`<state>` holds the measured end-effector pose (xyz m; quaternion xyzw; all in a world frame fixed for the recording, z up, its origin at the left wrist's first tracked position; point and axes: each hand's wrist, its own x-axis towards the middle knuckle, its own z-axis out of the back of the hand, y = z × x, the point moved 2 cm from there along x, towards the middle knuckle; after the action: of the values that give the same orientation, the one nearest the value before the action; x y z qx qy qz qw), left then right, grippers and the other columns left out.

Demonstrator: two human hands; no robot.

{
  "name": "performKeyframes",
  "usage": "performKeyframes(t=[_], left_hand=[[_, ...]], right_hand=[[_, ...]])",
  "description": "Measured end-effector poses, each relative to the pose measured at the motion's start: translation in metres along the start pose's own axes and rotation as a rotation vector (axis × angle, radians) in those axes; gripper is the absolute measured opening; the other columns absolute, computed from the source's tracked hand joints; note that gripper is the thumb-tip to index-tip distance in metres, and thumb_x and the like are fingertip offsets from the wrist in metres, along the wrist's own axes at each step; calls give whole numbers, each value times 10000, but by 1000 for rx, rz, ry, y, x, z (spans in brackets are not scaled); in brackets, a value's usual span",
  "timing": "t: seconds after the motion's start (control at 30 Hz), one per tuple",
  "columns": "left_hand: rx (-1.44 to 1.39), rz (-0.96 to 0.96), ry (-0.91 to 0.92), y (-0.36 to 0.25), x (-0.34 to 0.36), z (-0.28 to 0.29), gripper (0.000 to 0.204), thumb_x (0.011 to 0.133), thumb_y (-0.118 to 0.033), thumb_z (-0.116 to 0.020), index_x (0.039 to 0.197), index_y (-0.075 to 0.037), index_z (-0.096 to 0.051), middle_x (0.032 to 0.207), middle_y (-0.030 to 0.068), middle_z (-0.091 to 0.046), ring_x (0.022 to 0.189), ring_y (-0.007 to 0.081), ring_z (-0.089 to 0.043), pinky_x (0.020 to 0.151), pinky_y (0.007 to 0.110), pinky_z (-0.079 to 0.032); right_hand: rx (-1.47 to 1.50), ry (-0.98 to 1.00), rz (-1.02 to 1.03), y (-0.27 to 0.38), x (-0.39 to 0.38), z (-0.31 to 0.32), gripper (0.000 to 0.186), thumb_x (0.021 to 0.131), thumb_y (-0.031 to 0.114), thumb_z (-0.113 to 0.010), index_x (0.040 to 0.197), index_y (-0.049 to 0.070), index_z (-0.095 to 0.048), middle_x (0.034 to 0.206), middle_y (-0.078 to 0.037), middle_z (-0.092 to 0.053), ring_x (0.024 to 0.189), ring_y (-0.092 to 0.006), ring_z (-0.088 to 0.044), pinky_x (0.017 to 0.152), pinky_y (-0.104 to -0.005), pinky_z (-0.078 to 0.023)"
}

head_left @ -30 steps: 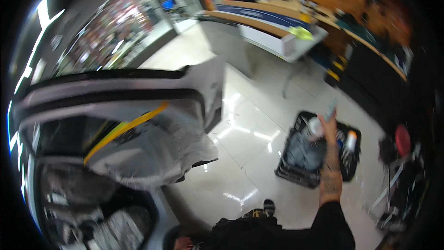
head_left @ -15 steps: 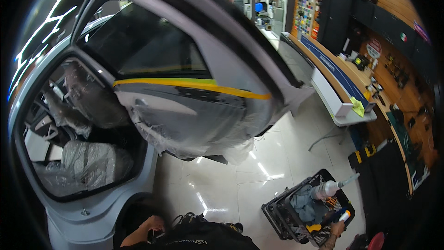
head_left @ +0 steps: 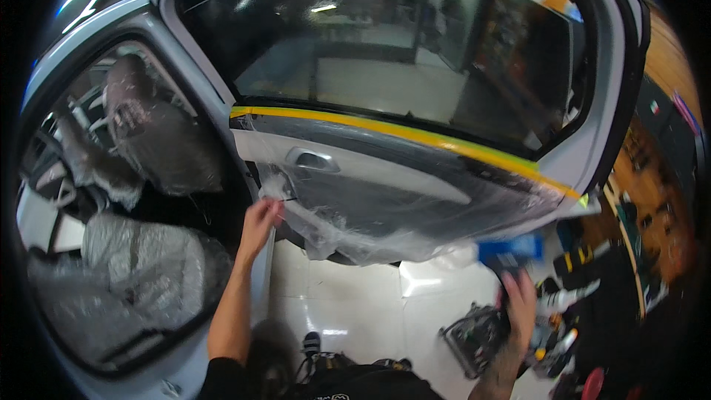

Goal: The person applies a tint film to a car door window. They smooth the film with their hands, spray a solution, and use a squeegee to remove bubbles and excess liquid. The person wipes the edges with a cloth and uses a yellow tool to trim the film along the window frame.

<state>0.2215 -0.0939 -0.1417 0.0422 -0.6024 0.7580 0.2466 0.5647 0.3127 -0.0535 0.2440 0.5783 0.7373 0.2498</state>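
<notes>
The open car door (head_left: 622, 67) stands in front of me, its dark window glass (head_left: 355, 44) above and clear plastic film (head_left: 370, 215) over its inner panel. Yellow masking tape (head_left: 385, 130) runs along the base of the glass. My left hand (head_left: 264, 218) is at the door's left edge, below the door handle (head_left: 312, 159). Its fingers are pinched together; what lies between them is too small to make out. Below the panel's right part, my right hand (head_left: 518, 300) grips what looks like a squeegee with a wide blue blade (head_left: 511, 250), smeared by motion.
Plastic-wrapped seats (head_left: 152, 259) show inside the car at left. Right of my feet stands a black basket cart (head_left: 474, 341) holding a spray bottle (head_left: 566, 296) and other tools. Tools hang on the wooden wall (head_left: 659, 200) at far right.
My view has turned toward the door, which now fills more of it. My left hand has risen to the door's edge. My right hand has left the basket and come up with the blue squeegee.
</notes>
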Motion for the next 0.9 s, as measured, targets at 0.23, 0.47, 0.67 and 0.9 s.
performKeyframes(t=[0.23,0.47,0.67,0.9], left_hand=[[-176,-319,-417,-126,181,20,623,955,-406,-400,1414,1,-287,1457,207,-278,1336,311,-292,1086,372,-223],[-365,-264,-392,-97,239,25,685,932,-394,-439,1444,-1,-210,1481,199,-244,1359,302,-249,1101,372,-181],[-321,-185,-380,-104,236,26,708,914,-426,-452,1447,-26,-213,1472,220,-247,1349,315,-267,1088,387,-198],[-223,-211,-348,-88,244,48,751,892,-489,-502,1457,-108,-186,1477,165,-245,1341,332,-278,1047,498,-246]], right_hand=[[-634,283,757,182,117,-329,308,884,258,-555,881,-50,-561,646,-185,-590,635,-329,-615,599,-429,-478],[-876,111,902,194,157,-384,215,827,152,-549,803,-44,-634,825,-245,-638,807,-381,-646,707,-462,-518],[-1010,-119,595,181,125,-174,381,901,347,-534,831,-22,-598,737,-212,-618,697,-358,-616,650,-455,-489],[-1231,-519,282,195,81,-33,447,900,387,-525,948,-52,-594,845,-262,-613,849,-411,-587,743,-479,-457]])
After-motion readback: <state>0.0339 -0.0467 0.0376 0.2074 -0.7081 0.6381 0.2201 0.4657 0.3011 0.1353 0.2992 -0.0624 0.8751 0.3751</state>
